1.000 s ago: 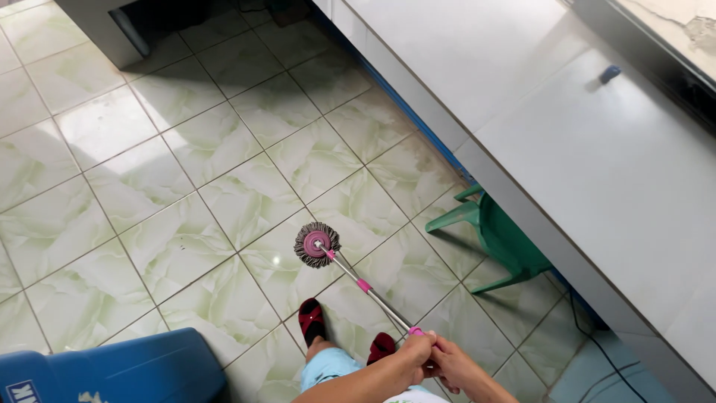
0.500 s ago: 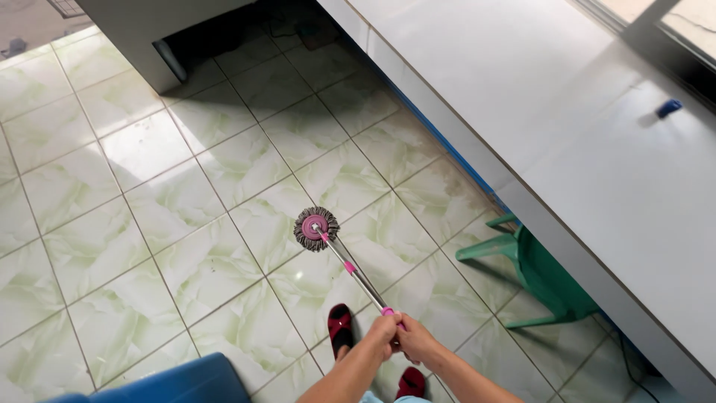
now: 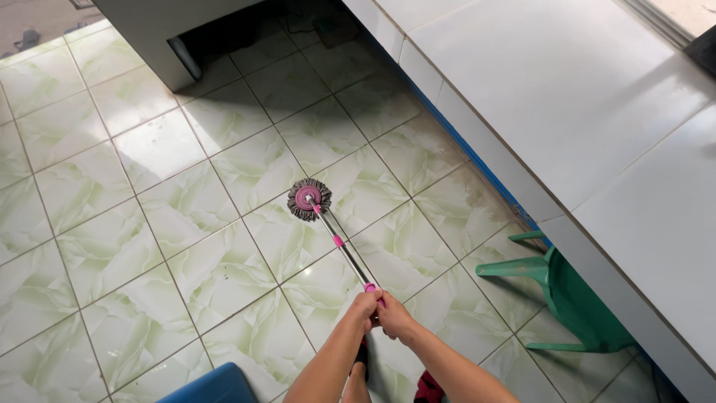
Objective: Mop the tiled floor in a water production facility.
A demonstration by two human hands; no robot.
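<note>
A spin mop with a round grey head and pink hub [image 3: 309,199] rests flat on the pale green marbled floor tiles [image 3: 171,224]. Its metal pole with pink joints [image 3: 343,250] slants back toward me. My left hand [image 3: 365,307] and my right hand [image 3: 394,315] are both closed around the upper end of the pole, side by side, just below a pink collar. My forearms reach in from the bottom edge. My feet in dark red footwear [image 3: 429,386] show beneath the hands.
A long white tiled counter [image 3: 567,127] runs along the right side, with a blue strip at its base. A green plastic chair [image 3: 567,295] sits under its edge. A blue container [image 3: 212,386] is at the bottom edge. A grey cabinet base [image 3: 160,37] stands at the top.
The view has shifted forward and the mop head has slid farther along the floor, away from my feet. Both hands have kept their grip on the pole.
</note>
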